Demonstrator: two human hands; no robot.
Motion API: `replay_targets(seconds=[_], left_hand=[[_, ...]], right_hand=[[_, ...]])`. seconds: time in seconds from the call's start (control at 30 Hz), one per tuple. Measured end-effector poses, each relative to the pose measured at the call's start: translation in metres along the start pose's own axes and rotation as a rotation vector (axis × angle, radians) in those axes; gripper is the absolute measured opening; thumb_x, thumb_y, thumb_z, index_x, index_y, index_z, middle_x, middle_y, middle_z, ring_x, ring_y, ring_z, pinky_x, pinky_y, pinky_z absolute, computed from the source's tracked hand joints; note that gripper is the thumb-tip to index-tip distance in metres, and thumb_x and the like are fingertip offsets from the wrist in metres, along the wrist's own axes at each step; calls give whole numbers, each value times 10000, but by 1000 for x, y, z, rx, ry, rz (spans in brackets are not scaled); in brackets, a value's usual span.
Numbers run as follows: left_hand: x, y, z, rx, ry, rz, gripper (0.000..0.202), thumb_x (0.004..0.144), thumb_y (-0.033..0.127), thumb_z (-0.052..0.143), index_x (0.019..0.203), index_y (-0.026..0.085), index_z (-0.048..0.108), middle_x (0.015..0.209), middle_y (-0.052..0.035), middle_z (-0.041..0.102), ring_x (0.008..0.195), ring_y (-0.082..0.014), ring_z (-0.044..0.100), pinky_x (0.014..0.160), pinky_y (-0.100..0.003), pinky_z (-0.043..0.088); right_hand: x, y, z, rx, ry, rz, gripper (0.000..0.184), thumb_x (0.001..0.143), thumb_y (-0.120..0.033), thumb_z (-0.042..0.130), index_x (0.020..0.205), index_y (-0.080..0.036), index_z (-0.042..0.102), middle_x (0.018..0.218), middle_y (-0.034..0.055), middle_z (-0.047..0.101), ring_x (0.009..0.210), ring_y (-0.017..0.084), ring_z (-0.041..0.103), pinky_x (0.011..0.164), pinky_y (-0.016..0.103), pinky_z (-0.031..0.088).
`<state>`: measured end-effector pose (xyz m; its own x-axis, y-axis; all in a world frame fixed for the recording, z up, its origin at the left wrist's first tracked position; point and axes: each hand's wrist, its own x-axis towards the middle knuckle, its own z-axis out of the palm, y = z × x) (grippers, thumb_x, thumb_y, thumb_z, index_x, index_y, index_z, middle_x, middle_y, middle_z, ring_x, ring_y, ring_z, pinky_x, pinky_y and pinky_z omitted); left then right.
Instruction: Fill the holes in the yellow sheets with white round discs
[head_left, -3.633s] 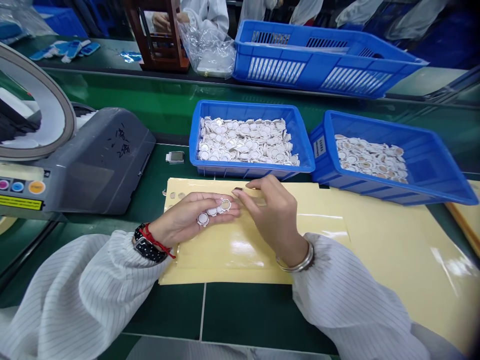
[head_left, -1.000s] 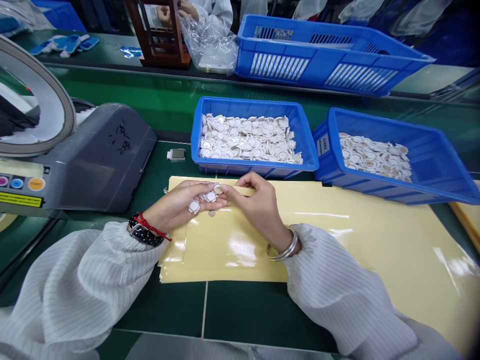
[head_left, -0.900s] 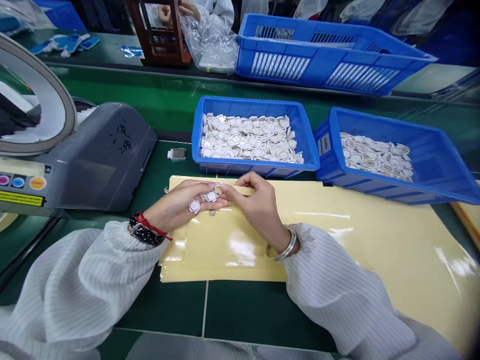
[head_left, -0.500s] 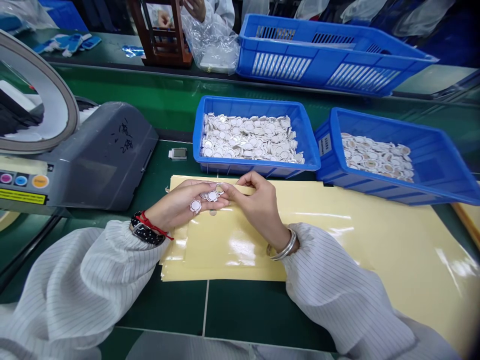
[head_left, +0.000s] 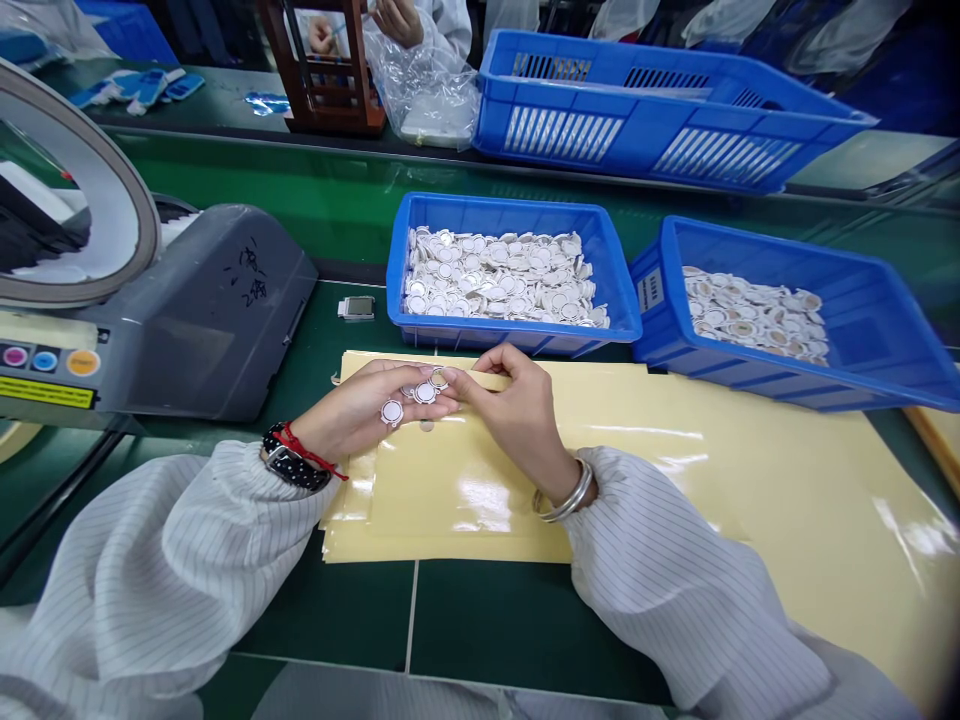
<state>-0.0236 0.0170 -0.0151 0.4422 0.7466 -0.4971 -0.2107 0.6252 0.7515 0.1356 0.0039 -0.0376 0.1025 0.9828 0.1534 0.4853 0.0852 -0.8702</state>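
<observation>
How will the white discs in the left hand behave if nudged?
The discs look thin and small, so probably light. Lying flat, they'd likely slide rather than roll. One sits near the lower edge of the left hand, so could drop onto the sheet.

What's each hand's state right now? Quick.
Left hand: partly closed, holding several white round parts.
Right hand: fingers curled, thumb at the uppermost part's edge; can't tell whether it grips anything.

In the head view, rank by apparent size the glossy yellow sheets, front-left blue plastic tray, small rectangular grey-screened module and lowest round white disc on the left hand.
Largest to smallest:
Glossy yellow sheets
Front-left blue plastic tray
Grey-screened module
Lowest white disc
</observation>
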Motion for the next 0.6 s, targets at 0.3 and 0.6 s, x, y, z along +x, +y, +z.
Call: replay_targets(seconds=[0.3, 0.6], left_hand=[[0, -1, -1, -5, -1, 15, 204, 837, 150, 503, 937, 46, 647, 943, -155, 651, 927, -226, 616, 926, -371, 451], [1, 0, 0, -21, 17, 5, 196, 839, 133, 493, 919, 49, 651, 887, -144, 662, 925, -220, 619, 917, -359, 462]], right_hand=[[-1, 0, 0, 0, -3, 3, 346, 665, -484, 657, 638, -182, 491, 608, -30, 503, 550, 106, 454, 503, 244, 346], [0, 1, 0, -14, 1, -12, 339, 668, -483, 649, 639, -181, 497, 608, -26, 514, 561, 112, 462, 517, 246, 356]])
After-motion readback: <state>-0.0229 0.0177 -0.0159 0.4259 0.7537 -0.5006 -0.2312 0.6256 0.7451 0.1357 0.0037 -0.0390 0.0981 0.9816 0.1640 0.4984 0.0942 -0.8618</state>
